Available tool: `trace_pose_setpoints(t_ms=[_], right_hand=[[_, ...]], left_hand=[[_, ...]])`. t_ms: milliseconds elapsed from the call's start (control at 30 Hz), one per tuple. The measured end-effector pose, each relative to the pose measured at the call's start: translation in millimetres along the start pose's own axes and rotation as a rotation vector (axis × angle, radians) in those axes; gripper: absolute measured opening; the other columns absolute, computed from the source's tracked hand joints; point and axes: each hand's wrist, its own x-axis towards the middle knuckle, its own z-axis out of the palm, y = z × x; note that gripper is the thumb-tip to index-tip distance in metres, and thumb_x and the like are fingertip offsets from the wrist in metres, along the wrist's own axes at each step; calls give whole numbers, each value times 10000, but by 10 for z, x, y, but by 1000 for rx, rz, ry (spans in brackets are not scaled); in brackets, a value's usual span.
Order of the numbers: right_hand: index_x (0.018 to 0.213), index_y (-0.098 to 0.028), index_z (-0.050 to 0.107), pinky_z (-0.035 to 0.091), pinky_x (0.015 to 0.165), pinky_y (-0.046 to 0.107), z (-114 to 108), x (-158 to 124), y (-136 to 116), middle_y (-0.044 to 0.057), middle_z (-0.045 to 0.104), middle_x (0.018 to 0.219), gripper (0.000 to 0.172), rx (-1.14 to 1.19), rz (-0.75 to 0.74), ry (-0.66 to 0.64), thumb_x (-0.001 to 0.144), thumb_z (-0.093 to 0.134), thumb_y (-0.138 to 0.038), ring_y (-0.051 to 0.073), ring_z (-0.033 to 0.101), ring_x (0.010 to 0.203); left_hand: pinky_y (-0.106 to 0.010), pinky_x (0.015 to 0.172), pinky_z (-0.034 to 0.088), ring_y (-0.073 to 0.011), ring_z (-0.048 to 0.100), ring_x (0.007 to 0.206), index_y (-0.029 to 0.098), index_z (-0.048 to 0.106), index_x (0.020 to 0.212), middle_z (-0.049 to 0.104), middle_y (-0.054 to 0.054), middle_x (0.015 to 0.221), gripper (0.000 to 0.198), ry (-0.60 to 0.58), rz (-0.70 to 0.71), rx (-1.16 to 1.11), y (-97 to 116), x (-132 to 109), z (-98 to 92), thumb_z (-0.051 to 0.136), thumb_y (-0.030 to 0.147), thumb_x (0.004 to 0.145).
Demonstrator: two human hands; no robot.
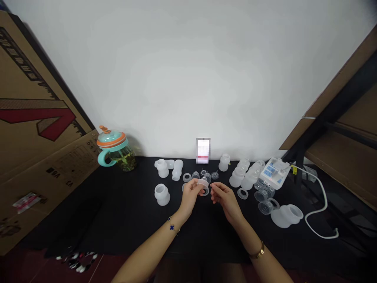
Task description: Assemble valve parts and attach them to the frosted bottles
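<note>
Near the middle of the black table, my left hand (191, 193) pinches a clear nipple piece with a wide rim (203, 183). Just to its right is my right hand (223, 195), its fingers curled and thumb near the index finger; whether something small is between them cannot be made out. Clear rings and nipple parts lie around and behind my left hand, among them a ring (187, 177) and a clear part (215, 175). A white bottle body (162, 195) stands left of my left hand. Another ring (243, 193) lies right of my right hand.
A teal-handled jug (116, 151) stands at the back left beside cardboard (67, 169). White bottle bodies (177, 170) are behind the hands. On the right are more bottles (250, 176), clear caps (265, 206), a white box (275, 173) and a white cable (326, 196).
</note>
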Motion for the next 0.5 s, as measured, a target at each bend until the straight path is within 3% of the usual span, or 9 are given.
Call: trace_pose_setpoints(t_ms=[167, 267, 500], right_hand=[[622, -193, 625, 406, 512, 251, -11, 8, 0, -25, 571, 566, 367, -92, -112, 70, 738, 817, -484, 111, 503, 513], [548, -206, 565, 396, 527, 265, -5, 3, -12, -26, 535, 497, 436, -164, -168, 106, 782, 773, -510, 118, 482, 496], [558, -199, 607, 379, 482, 254, 4, 11, -11, -13, 540, 486, 486, -199, -103, 83, 790, 721, -611, 120, 492, 473]], left_hand=[[-182, 522, 456, -100, 591, 559, 151, 693, 781, 637, 9, 640, 232, 127, -47, -110, 17, 28, -29, 753, 370, 733], [-175, 522, 470, -90, 610, 569, 147, 694, 798, 690, -18, 740, 245, 145, -65, -149, 27, 31, -32, 766, 369, 724], [-197, 576, 530, -93, 653, 613, 143, 715, 938, 753, -83, 997, 334, 136, -93, -188, 60, 15, -27, 795, 389, 727]])
